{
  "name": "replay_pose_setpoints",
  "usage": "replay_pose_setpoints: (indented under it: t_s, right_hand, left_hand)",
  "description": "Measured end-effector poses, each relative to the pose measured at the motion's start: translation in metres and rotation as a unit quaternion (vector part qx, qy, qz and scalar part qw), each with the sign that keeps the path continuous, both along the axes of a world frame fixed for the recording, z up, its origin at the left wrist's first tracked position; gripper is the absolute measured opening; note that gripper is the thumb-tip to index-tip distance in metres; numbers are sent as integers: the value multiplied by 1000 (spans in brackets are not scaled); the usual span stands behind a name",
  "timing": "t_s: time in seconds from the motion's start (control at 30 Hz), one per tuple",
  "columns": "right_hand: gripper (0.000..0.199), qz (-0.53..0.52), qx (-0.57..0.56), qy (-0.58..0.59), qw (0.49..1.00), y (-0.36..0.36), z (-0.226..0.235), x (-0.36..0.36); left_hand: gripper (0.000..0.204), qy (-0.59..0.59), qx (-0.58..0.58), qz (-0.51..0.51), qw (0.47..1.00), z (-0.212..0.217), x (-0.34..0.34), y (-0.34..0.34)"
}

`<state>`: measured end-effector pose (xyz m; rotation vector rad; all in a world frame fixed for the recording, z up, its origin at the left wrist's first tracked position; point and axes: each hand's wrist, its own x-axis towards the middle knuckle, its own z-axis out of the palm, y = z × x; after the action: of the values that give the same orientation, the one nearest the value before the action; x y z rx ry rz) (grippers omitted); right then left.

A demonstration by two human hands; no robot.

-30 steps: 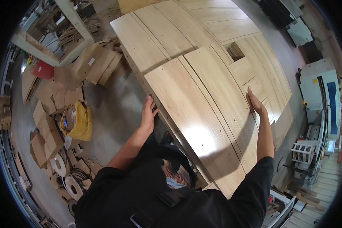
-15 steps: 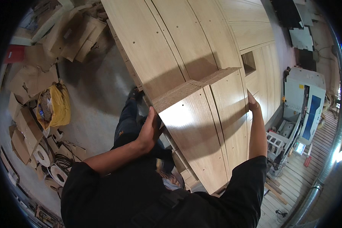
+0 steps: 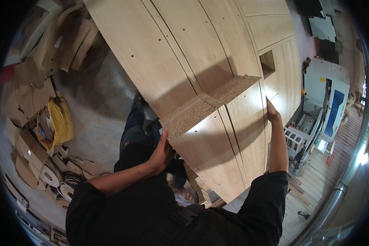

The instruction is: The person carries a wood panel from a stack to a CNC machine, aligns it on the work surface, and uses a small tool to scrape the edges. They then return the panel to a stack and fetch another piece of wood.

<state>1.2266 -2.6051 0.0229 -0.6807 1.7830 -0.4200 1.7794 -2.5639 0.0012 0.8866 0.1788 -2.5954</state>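
Between my hands is a stack of pale wood-grain chipboard panels (image 3: 217,139), laid in two rows side by side with a dark gap between them. Rough brown chipboard shows on its far edges, and small drilled holes dot the top faces. My left hand (image 3: 162,153) grips the stack's near left corner, thumb up along the edge and the other fingers hidden beneath. Around the right side of the stack my right hand (image 3: 273,112) is closed, its fingertips partly out of sight. Under and beyond the stack lie more long pale panels (image 3: 151,74), where its shadow falls.
At right stands a white and blue machine (image 3: 330,102) beside a slatted floor and a silver duct (image 3: 348,176). On the left floor are a yellow sack (image 3: 60,121), cardboard pieces (image 3: 33,90) and rolls of edging strip (image 3: 50,176).
The held stack has tilted, so more of its rough far edge shows. Its near end has risen away from the boards below. Both hands keep their grip, and the view has shifted slightly.
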Motion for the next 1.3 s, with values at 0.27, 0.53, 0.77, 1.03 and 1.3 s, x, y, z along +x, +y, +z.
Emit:
replay_pose_setpoints:
  t_s: [0.27,0.53,0.77,1.03,1.3]
  right_hand:
    - [105,-42,8,-3,999,-22,49,75]
    - [88,36,-153,224,962,11,86,99]
    - [66,-141,-224,304,915,208,94,16]
    - [89,-493,-74,268,825,498,92,-3]
    - [100,-571,-151,-120,798,569,-10,44]
  left_hand:
    - [52,-256,-214,-205,920,-3,69,-65]
    - [52,-249,-552,-123,786,25,17,-165]
    - [66,-127,-579,-203,779,-5,-69,-191]
    - [80,-35,-518,-282,807,-31,-110,-202]
    - [78,-250,-424,-294,820,-50,-118,-236]
